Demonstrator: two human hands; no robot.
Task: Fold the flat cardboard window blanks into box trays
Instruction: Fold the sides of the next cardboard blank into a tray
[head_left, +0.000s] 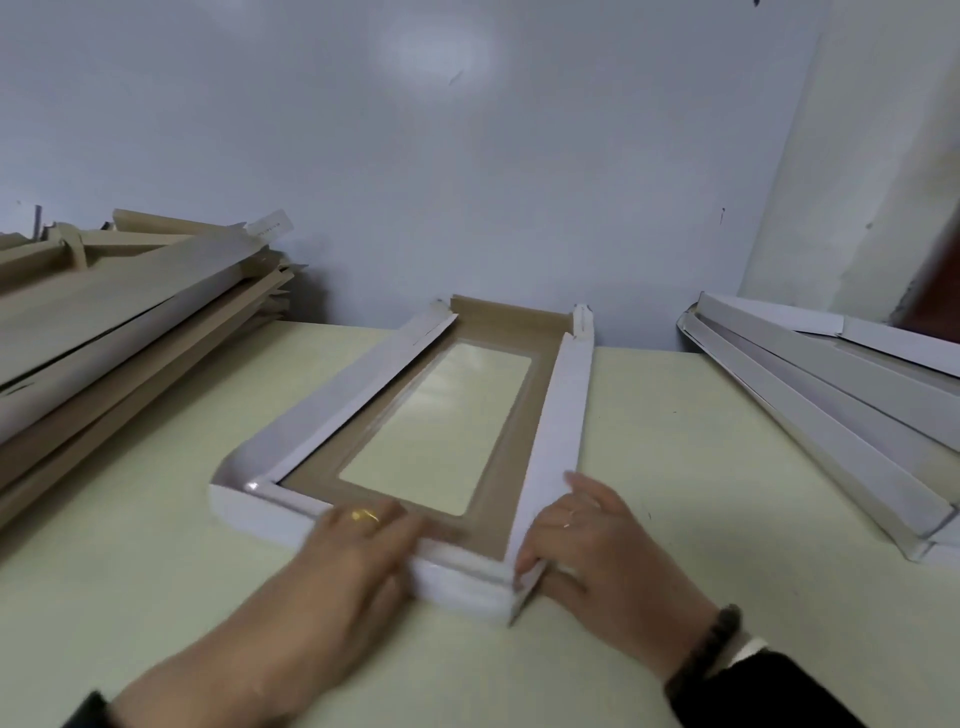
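Here, with the left hand pressing flat fingers on the tray near wall, the right hand pinches the corner flap; tuck it squarely inside the fingertips.

Dark sleeves, gold ring, dark beaded bracelet on right wrist.

Left hand motion-blurred, its fingers' grip unclear. Tray near wall partly hidden under both hands. Right hand covers near-right corner. Left stack and right stack cut by frame edges.
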